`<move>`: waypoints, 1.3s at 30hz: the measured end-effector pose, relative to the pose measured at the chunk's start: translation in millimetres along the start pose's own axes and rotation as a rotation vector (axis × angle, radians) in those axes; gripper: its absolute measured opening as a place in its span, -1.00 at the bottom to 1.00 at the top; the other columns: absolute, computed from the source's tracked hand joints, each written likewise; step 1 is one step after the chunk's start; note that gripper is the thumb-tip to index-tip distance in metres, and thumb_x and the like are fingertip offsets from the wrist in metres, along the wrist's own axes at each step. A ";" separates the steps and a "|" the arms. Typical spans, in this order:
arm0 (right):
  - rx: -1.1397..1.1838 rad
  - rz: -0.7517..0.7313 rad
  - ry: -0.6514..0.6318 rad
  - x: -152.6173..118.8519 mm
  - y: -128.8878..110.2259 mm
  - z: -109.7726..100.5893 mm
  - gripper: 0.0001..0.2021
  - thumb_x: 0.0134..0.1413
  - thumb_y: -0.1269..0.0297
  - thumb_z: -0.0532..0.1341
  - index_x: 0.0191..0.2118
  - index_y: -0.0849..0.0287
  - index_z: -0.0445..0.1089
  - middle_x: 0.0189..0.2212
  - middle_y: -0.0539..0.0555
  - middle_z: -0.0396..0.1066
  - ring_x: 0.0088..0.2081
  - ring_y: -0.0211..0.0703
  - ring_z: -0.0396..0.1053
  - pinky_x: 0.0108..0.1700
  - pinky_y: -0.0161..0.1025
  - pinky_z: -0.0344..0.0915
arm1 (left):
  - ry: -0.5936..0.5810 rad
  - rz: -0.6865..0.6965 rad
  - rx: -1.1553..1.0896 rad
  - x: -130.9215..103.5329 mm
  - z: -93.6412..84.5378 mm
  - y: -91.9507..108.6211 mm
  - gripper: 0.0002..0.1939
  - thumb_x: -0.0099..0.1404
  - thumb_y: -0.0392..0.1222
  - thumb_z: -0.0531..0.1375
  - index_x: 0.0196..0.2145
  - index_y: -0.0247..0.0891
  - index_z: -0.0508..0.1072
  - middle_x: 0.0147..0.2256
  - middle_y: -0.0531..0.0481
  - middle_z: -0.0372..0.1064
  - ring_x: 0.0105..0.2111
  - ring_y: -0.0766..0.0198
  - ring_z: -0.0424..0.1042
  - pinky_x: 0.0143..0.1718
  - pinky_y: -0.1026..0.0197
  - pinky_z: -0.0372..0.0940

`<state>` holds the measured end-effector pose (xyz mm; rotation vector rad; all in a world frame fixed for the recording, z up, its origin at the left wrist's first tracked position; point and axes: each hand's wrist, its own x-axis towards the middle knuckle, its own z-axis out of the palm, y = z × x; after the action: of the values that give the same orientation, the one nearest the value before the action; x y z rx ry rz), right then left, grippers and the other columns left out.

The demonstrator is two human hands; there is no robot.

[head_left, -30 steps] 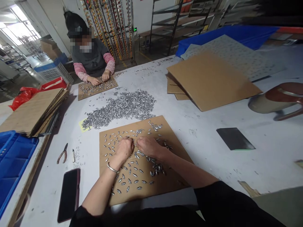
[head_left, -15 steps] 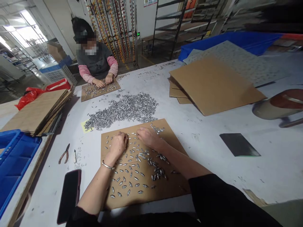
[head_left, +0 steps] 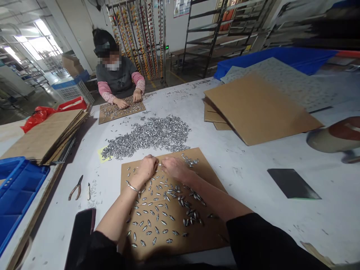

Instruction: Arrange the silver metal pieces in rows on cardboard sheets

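My left hand (head_left: 147, 167) and my right hand (head_left: 174, 167) are close together over the far edge of a cardboard sheet (head_left: 197, 240). Both have their fingers curled and pinched, with the fingertips mostly hidden. In the narrow gap between them shows a small silver metal piece (head_left: 160, 164); whether either hand grips it I cannot tell. Many spindle-shaped metal pieces (head_left: 157, 216) lie spread singly across the left and middle of the cardboard. Looser clumps of pieces (head_left: 192, 215) rest under and beside my right forearm, and a small group (head_left: 191, 161) lies near the upper right corner.
Beyond the cardboard lies a big heap of metal pieces (head_left: 152, 135). A co-worker (head_left: 118, 78) sits across the table at another cardboard sheet (head_left: 105, 118). Pliers (head_left: 75, 188) and a phone (head_left: 80, 236) are left. Stacked cardboard (head_left: 261, 108) and a dark sheet (head_left: 294, 183) lie right.
My left hand has shifted slightly right and away from me, nearer to my right hand. The view has tilted a little, and the co-worker's hands have moved slightly over their cardboard.
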<state>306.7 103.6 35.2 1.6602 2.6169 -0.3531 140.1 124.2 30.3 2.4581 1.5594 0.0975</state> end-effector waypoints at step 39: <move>0.058 -0.217 0.026 -66.0 -4.0 47.0 -0.82 0.35 0.33 0.10 -0.16 0.21 0.46 -0.17 0.17 0.46 -0.19 -0.09 0.39 -0.15 -0.22 0.15 | -0.158 -0.064 0.018 -87.2 25.4 58.0 -0.77 0.42 -0.32 0.05 -0.25 -0.34 0.52 -0.20 -0.21 0.50 -0.21 0.15 0.50 -0.15 0.19 0.34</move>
<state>326.9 33.7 -0.6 1.4062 2.8392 -0.4191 158.2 18.1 24.5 2.3617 1.5753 -0.1190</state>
